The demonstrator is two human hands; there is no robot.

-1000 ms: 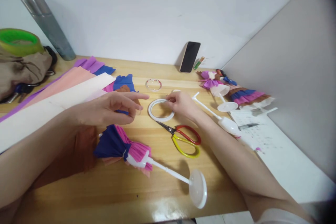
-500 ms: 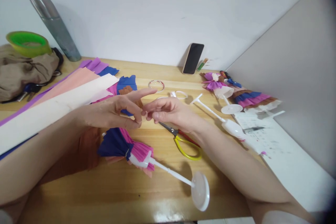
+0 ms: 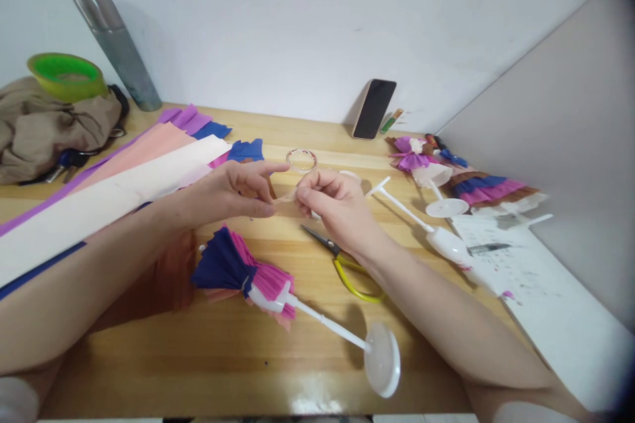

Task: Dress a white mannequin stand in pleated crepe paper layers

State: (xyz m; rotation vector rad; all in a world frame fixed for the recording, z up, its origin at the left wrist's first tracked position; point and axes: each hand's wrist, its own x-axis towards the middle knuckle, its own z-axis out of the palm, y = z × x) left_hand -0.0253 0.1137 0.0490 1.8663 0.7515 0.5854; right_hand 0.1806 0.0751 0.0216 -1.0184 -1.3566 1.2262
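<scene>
My left hand (image 3: 235,188) pinches one end of a thin, pale see-through strand (image 3: 284,200), with its index finger stretched out. My right hand (image 3: 335,201) pinches the strand's other end, its fingers curled. The strand's exact kind is too fine to make out. Just below lies a white plastic doll form on a stand (image 3: 342,332), dressed in dark blue crepe paper (image 3: 223,268) and magenta crepe paper (image 3: 270,279) gathered at the waist. Scissors (image 3: 358,287) with yellow-edged handles lie partly under my right forearm.
Crepe paper strips (image 3: 114,188) lie at left, near a tan bag (image 3: 54,129), a green-cored tape roll (image 3: 67,76) and a bottle (image 3: 119,46). A bangle (image 3: 301,160) and a phone (image 3: 375,109) stand behind. Dressed doll (image 3: 491,193), white doll form (image 3: 446,243) and paper sheet (image 3: 540,284) lie right.
My hands have drawn a little apart, and the strand now shows stretched between them. My left fingers have closed more. The whole view has shifted slightly.
</scene>
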